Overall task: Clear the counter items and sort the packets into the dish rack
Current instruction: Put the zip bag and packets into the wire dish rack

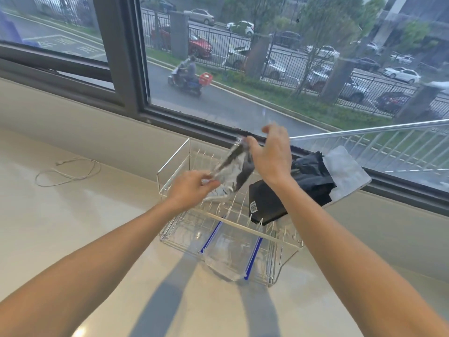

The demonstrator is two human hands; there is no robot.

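Above the dish rack (175, 166): silver packet (233, 170) tilted, long axis lower-left to upper-right; left hand (194, 184) pinches its lower end, right hand (269, 154) its upper.

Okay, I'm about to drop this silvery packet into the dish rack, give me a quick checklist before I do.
1. Left hand pinches the packet at its lower end: ok.
2. Right hand has a grip on its upper end: ok.
3. Packet held above the dish rack: ok.
4. Free slots on the rack's left side: ok.
5. Black packet already leaning in the right side, keep clear of it: ok.
6. White cable lies apart from the rack: ok.
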